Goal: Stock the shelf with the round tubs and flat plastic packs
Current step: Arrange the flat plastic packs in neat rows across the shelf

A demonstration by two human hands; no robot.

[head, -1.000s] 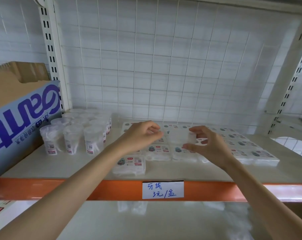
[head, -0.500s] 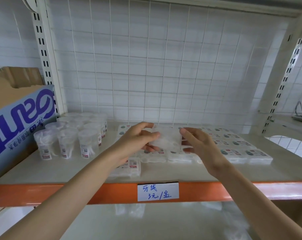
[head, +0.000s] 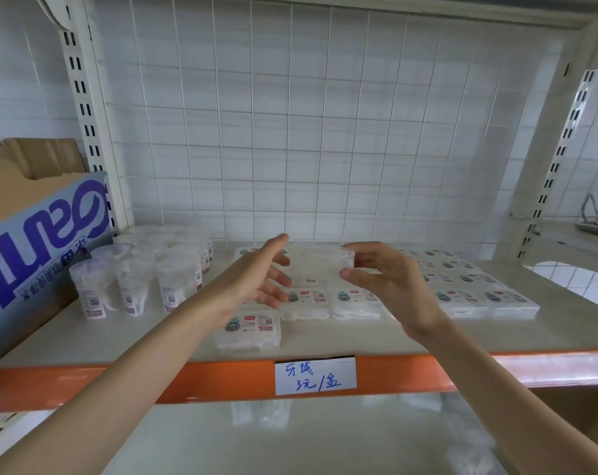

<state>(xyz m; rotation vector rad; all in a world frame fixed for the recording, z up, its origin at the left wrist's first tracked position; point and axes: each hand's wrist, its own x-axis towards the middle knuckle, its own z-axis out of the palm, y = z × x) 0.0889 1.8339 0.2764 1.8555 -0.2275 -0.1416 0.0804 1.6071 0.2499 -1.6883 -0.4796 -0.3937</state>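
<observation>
A clear flat plastic pack [head: 316, 265] hangs above the middle of the shelf [head: 328, 342]. My right hand [head: 390, 286] pinches its right edge between thumb and fingers. My left hand [head: 256, 279] is at the pack's left edge with its fingers spread and nearly straight. Only the thumb and index fingertip are by the pack. Several round clear tubs [head: 136, 272] stand grouped at the shelf's left. Rows of flat packs [head: 462, 282] lie across the middle and right. One flat pack [head: 247, 329] lies alone nearer the front edge.
A blue and brown cardboard box [head: 40, 241] fills the shelf's left end beside the tubs. A handwritten price label [head: 314, 375] is stuck on the orange front rail [head: 205, 380]. A wire grid [head: 290, 132] backs the shelf. A lower shelf [head: 290, 440] lies below.
The pack has risen slightly and sits more level between my hands. My left hand's fingers have loosened from gripping it to spread and straight. My right hand keeps its pinch.
</observation>
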